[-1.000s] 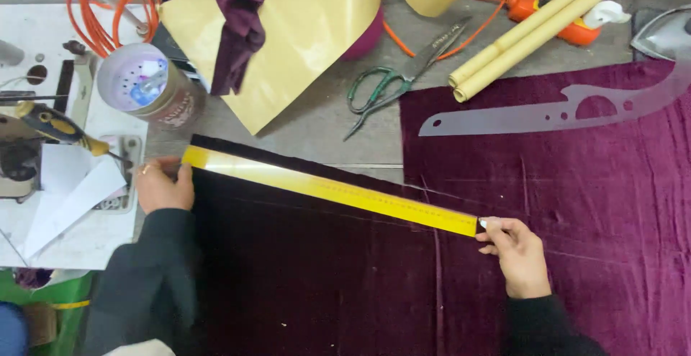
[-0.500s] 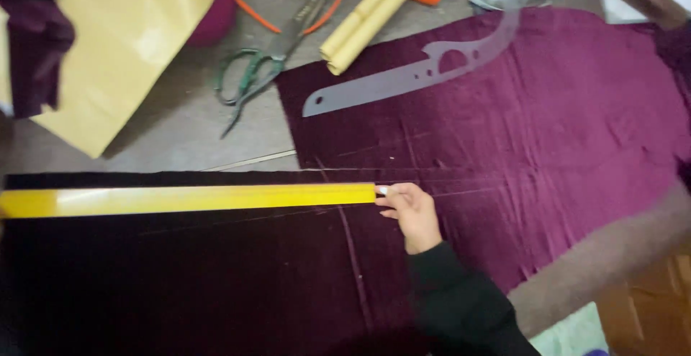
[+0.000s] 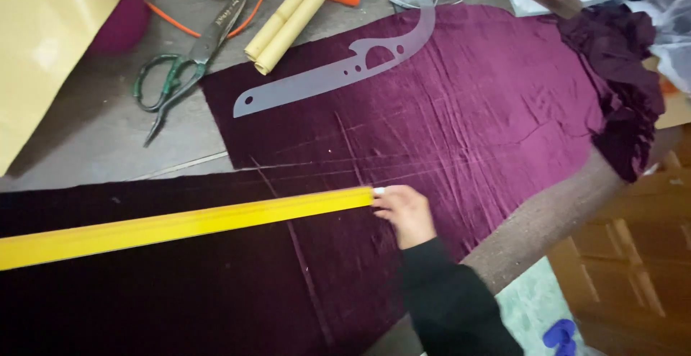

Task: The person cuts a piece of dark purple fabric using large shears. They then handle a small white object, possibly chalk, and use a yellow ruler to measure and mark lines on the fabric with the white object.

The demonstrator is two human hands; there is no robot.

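Grey worktable [image 3: 108,136] carries purple velvet cloth [image 3: 461,111], scissors [image 3: 183,61] and paper rolls [image 3: 295,16].

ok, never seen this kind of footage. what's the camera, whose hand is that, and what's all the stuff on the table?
There is no machine here: a person works with bare hands, and the one picture comes from a camera worn on their head, looking down at the worktable.

The right hand, in a black sleeve, rests at the end of a long yellow ruler lying across purple velvet fabric. Faint chalk lines cross the cloth. The left hand is out of view.

Also on the cloth lies a clear curved pattern ruler. Beside it on the bare table are green-handled scissors, two rolls of tan paper, an orange cord and a large sheet of tan paper.
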